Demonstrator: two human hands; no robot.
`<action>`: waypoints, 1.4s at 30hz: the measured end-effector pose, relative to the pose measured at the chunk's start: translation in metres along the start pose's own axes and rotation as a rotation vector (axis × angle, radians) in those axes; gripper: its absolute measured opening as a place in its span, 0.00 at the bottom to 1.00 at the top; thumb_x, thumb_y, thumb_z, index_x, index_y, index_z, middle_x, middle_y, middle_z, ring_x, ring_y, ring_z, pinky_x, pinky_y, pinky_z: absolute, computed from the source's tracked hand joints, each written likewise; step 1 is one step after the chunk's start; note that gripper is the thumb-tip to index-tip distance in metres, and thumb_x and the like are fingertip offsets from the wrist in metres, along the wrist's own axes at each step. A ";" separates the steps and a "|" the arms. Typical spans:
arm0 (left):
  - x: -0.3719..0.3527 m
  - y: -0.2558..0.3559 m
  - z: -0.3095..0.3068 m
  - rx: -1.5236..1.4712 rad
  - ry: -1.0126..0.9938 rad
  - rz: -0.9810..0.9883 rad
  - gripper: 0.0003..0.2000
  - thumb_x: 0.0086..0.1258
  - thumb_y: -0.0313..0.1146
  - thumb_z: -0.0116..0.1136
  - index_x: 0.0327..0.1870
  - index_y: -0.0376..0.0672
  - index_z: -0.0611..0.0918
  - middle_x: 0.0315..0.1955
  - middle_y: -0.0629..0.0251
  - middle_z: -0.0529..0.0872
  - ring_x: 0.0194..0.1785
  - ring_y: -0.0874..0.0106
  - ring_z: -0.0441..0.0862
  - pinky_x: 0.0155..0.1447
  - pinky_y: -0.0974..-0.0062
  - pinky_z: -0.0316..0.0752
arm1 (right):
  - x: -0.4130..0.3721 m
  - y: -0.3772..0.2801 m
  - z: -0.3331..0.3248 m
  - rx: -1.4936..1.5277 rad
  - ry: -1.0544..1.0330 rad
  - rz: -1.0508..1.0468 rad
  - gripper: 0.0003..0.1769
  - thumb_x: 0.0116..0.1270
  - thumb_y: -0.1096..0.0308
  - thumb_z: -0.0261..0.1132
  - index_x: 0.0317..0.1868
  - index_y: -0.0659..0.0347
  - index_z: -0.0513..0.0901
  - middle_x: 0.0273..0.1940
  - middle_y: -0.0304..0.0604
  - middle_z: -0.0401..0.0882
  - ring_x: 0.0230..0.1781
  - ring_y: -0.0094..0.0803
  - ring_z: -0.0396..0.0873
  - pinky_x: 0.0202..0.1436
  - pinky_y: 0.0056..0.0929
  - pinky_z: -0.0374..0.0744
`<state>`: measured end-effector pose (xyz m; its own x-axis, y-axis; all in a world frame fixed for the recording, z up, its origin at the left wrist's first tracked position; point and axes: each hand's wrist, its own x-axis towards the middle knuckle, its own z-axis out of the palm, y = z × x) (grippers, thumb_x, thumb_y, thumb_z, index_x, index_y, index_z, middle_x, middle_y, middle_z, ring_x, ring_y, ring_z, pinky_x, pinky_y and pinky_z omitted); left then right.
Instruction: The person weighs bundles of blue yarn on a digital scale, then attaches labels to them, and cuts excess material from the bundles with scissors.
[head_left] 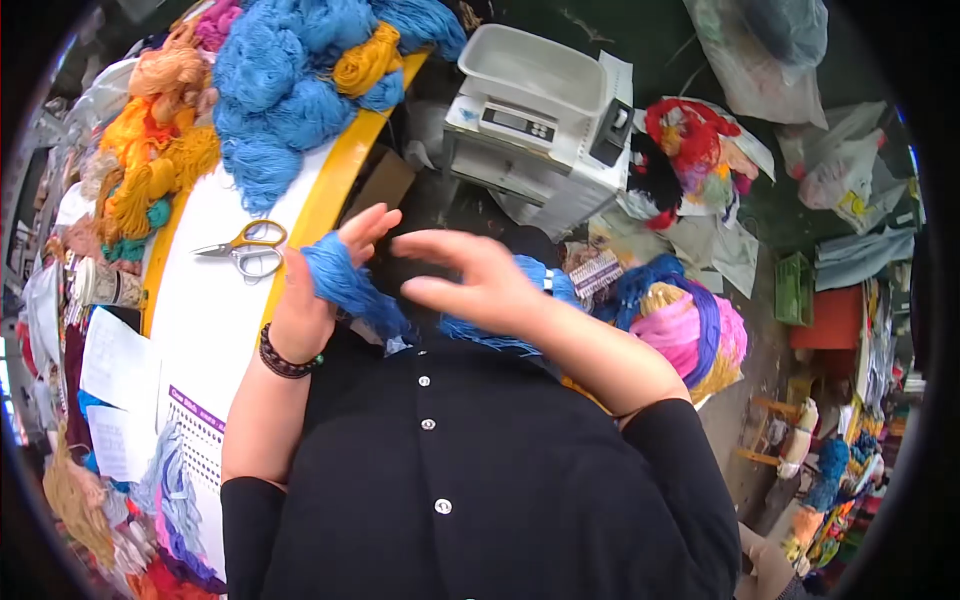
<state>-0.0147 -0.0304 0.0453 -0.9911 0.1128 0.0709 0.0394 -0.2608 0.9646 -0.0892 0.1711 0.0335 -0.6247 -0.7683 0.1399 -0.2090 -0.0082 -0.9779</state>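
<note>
Blue yarn (340,275) lies across the palm of my left hand (305,310), between thumb and fingers, and its loose end hangs down toward my black shirt. A dark beaded bracelet is on that wrist. Just to the right, my right hand (470,280) is raised with thumb and fingers apart and nothing visible between them. More blue yarn (552,283) with a white band sits behind and below the right hand. Scissors (248,250) with yellow and grey handles rest on the white table (200,300), left of my left hand.
A big heap of blue yarn (280,80) covers the table's far end, beside orange and yellow skeins (155,150). A white scale (530,90) stands ahead. Pink and purple yarn (690,325) is at the right. Papers (118,370) and a sample card (195,430) lie at the left.
</note>
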 end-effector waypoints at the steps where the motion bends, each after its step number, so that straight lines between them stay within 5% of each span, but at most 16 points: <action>1: 0.002 0.002 0.000 0.052 -0.050 0.041 0.48 0.66 0.73 0.23 0.70 0.34 0.62 0.65 0.54 0.69 0.63 0.65 0.70 0.65 0.71 0.62 | 0.013 -0.014 0.010 -0.009 -0.107 -0.004 0.28 0.63 0.66 0.67 0.62 0.68 0.71 0.59 0.49 0.75 0.61 0.32 0.71 0.66 0.30 0.68; 4: -0.002 0.023 -0.003 0.690 0.053 0.142 0.40 0.72 0.65 0.28 0.60 0.31 0.74 0.54 0.49 0.78 0.57 0.62 0.75 0.61 0.70 0.66 | 0.031 -0.018 0.045 0.472 -0.194 0.083 0.16 0.66 0.65 0.65 0.48 0.66 0.76 0.41 0.37 0.78 0.42 0.22 0.75 0.48 0.25 0.75; 6: -0.010 0.036 -0.004 0.657 0.073 0.014 0.36 0.74 0.62 0.32 0.46 0.31 0.79 0.37 0.55 0.82 0.47 0.63 0.80 0.54 0.70 0.71 | 0.036 -0.019 0.041 0.442 -0.350 0.352 0.12 0.67 0.65 0.64 0.46 0.65 0.77 0.37 0.37 0.80 0.39 0.22 0.77 0.47 0.24 0.75; 8: -0.019 0.033 -0.020 0.476 0.084 -0.239 0.33 0.75 0.60 0.31 0.38 0.36 0.80 0.29 0.63 0.81 0.38 0.70 0.80 0.49 0.74 0.72 | 0.034 -0.016 0.046 0.467 -0.337 0.263 0.10 0.69 0.66 0.61 0.44 0.64 0.78 0.36 0.37 0.80 0.38 0.22 0.77 0.46 0.24 0.76; 9: -0.022 0.027 -0.025 0.472 0.094 -0.237 0.33 0.75 0.60 0.31 0.38 0.36 0.80 0.29 0.63 0.81 0.38 0.70 0.80 0.49 0.74 0.72 | 0.033 -0.015 0.046 0.513 -0.279 0.232 0.09 0.70 0.67 0.59 0.44 0.64 0.78 0.35 0.37 0.80 0.37 0.22 0.77 0.45 0.24 0.76; 12: -0.027 0.013 -0.028 -0.150 0.030 -0.316 0.32 0.75 0.61 0.31 0.43 0.38 0.79 0.36 0.63 0.82 0.39 0.69 0.81 0.50 0.72 0.74 | 0.033 -0.013 0.045 0.557 -0.152 0.208 0.08 0.70 0.67 0.58 0.38 0.63 0.78 0.32 0.35 0.80 0.31 0.20 0.76 0.37 0.22 0.76; 17: -0.037 -0.001 -0.013 0.061 0.171 -0.199 0.30 0.78 0.54 0.31 0.52 0.33 0.79 0.43 0.59 0.84 0.47 0.71 0.80 0.57 0.74 0.72 | 0.031 -0.034 0.024 0.374 -0.207 0.408 0.06 0.68 0.69 0.61 0.40 0.63 0.79 0.34 0.34 0.80 0.34 0.18 0.76 0.41 0.21 0.76; 18: -0.039 -0.003 -0.012 0.051 0.166 -0.220 0.30 0.78 0.53 0.31 0.53 0.32 0.78 0.45 0.57 0.84 0.48 0.70 0.80 0.57 0.74 0.72 | 0.032 -0.041 0.023 0.483 -0.149 0.312 0.05 0.67 0.69 0.63 0.39 0.62 0.80 0.34 0.32 0.81 0.34 0.16 0.75 0.39 0.20 0.76; 25: -0.064 -0.028 -0.031 -0.203 0.287 -0.428 0.21 0.77 0.44 0.39 0.53 0.36 0.79 0.46 0.58 0.84 0.45 0.72 0.82 0.52 0.76 0.75 | 0.073 -0.136 -0.080 -0.059 0.180 -0.039 0.10 0.68 0.58 0.62 0.40 0.56 0.80 0.28 0.30 0.77 0.27 0.15 0.72 0.32 0.16 0.71; 29: -0.083 -0.060 -0.047 -0.211 0.427 -0.484 0.17 0.75 0.41 0.45 0.51 0.37 0.79 0.44 0.61 0.85 0.43 0.75 0.82 0.49 0.77 0.76 | 0.122 -0.225 -0.113 -0.165 0.424 -0.484 0.17 0.73 0.58 0.53 0.25 0.55 0.70 0.17 0.33 0.66 0.19 0.23 0.66 0.24 0.22 0.65; 32: -0.117 -0.098 -0.063 -0.072 0.611 -0.646 0.16 0.74 0.40 0.48 0.53 0.39 0.78 0.44 0.64 0.85 0.41 0.78 0.81 0.46 0.81 0.74 | 0.148 -0.260 -0.155 -0.092 0.449 -0.424 0.15 0.73 0.59 0.53 0.27 0.54 0.71 0.18 0.32 0.66 0.19 0.22 0.65 0.24 0.22 0.65; 37: -0.157 -0.143 -0.079 -0.101 0.701 -0.720 0.15 0.74 0.36 0.47 0.55 0.40 0.77 0.43 0.64 0.85 0.40 0.79 0.81 0.43 0.83 0.76 | 0.188 -0.313 -0.211 -0.262 0.347 -0.696 0.11 0.73 0.62 0.53 0.30 0.54 0.71 0.22 0.31 0.67 0.19 0.22 0.63 0.25 0.21 0.64; 40: -0.159 -0.145 -0.079 -0.112 0.783 -0.717 0.14 0.75 0.35 0.46 0.56 0.40 0.76 0.43 0.64 0.85 0.39 0.79 0.81 0.42 0.84 0.76 | 0.196 -0.313 -0.232 -0.222 0.609 -0.763 0.11 0.73 0.64 0.53 0.30 0.54 0.71 0.22 0.31 0.67 0.19 0.21 0.63 0.25 0.20 0.64; 42: -0.156 -0.143 -0.079 -0.111 0.809 -0.734 0.14 0.75 0.35 0.45 0.56 0.40 0.76 0.43 0.64 0.85 0.38 0.79 0.81 0.41 0.84 0.76 | 0.197 -0.293 -0.259 -0.438 0.727 -0.666 0.17 0.73 0.56 0.51 0.45 0.64 0.69 0.30 0.44 0.75 0.25 0.30 0.75 0.26 0.24 0.75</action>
<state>0.1242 -0.0862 -0.1235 -0.5604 -0.3761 -0.7380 -0.5661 -0.4765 0.6727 -0.3465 0.1879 0.3881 -0.5526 -0.1285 0.8235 -0.8331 0.0564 -0.5503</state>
